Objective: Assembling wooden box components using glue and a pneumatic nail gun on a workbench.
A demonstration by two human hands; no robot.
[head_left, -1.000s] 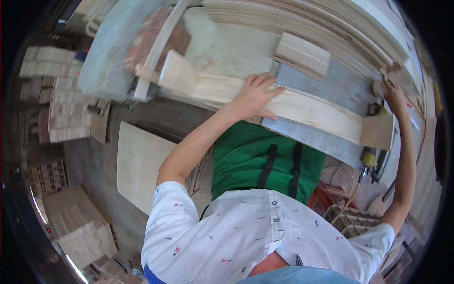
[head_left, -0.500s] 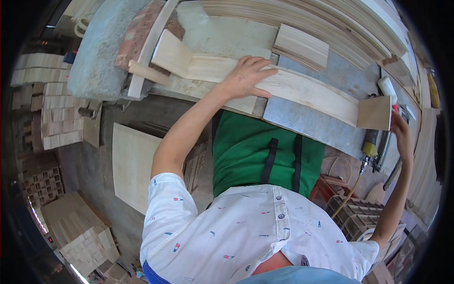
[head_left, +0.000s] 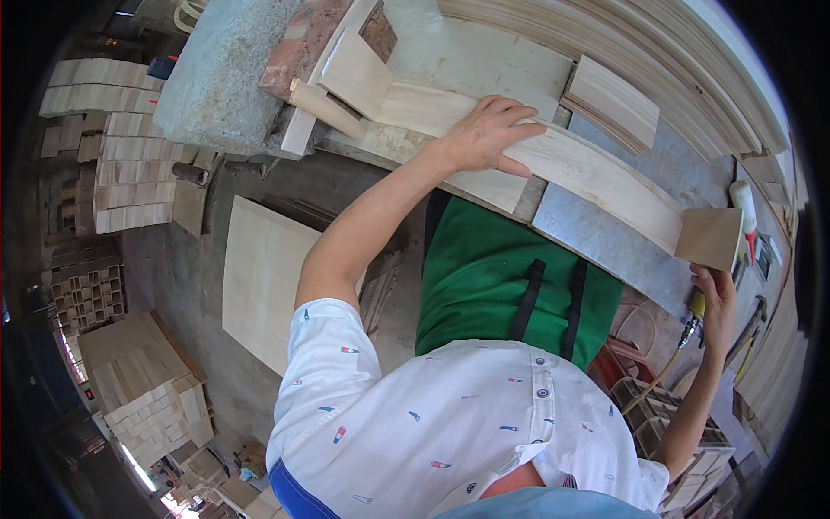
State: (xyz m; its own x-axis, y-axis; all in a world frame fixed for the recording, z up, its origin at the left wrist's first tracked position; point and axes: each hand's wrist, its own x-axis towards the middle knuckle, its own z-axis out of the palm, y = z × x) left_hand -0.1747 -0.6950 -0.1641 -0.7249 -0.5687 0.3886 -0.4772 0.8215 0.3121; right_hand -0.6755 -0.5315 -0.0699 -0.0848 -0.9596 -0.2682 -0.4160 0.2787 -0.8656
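Note:
A long pale wooden board (head_left: 596, 164) lies across the bench, with an upright end panel (head_left: 354, 73) at its left and another end panel (head_left: 707, 238) at its right. My left hand (head_left: 488, 138) grips the long board across its middle, fingers over the top, thumb by the near edge. Just below the right end panel, my right hand (head_left: 716, 303) has its fingers curled around the handle of an air tool (head_left: 697, 303), which shows a yellow end and a metal hose fitting. Most of that tool is hidden by my hand and the panel.
A brick (head_left: 298, 48) and a rough grey block (head_left: 220, 78) stand at the bench's left end. Behind the board sit a short stack of panels (head_left: 616, 99) and long strips (head_left: 605, 39). A glue bottle (head_left: 742, 203) is at right; an air hose (head_left: 653, 385) hangs down.
My right hand has moved from the right end panel's outer side down and nearer, onto the air tool. My left hand stays on the long board; the whole view has shifted.

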